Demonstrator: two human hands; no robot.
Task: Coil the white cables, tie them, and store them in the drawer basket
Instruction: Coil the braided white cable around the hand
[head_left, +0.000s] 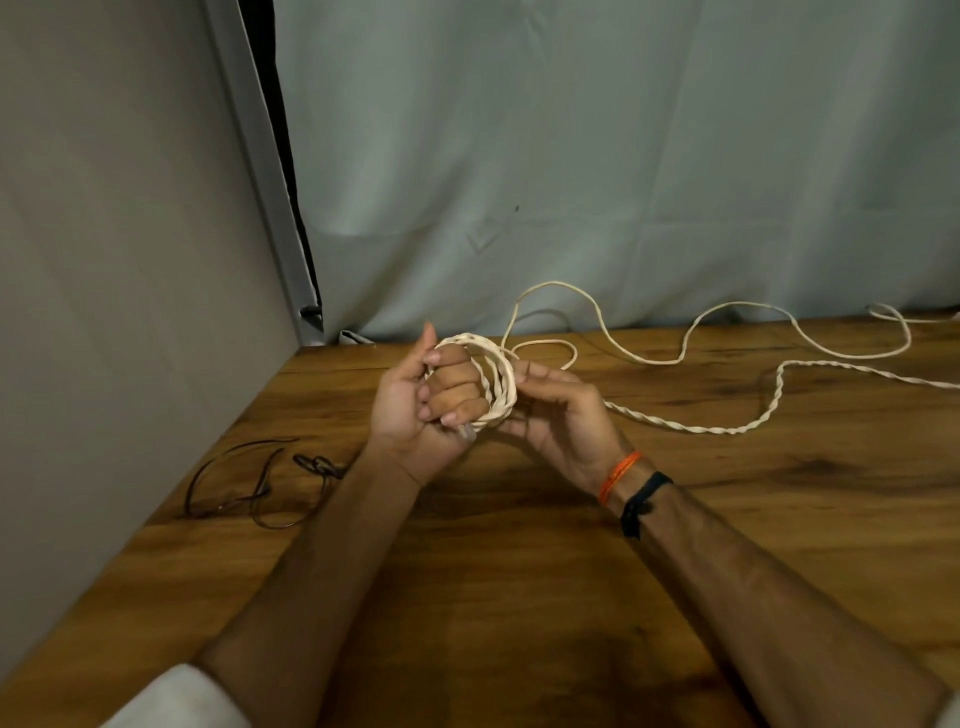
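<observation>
You are holding a small round coil (493, 382) of the twisted white cable (727, 427) above the wooden worktop (519, 597); your left hand (415, 400) is gripping it with curled fingers (452, 387), and your right hand (558, 415) is pinching its right side. The loose cable is running right in wavy bends across the worktop toward the grey curtain (623, 156). A thin dark wire (260, 483) is lying left of your left forearm.

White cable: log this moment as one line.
left hand grips white cable coil | right hand feeds strand | loose cable on wooden table
</observation>
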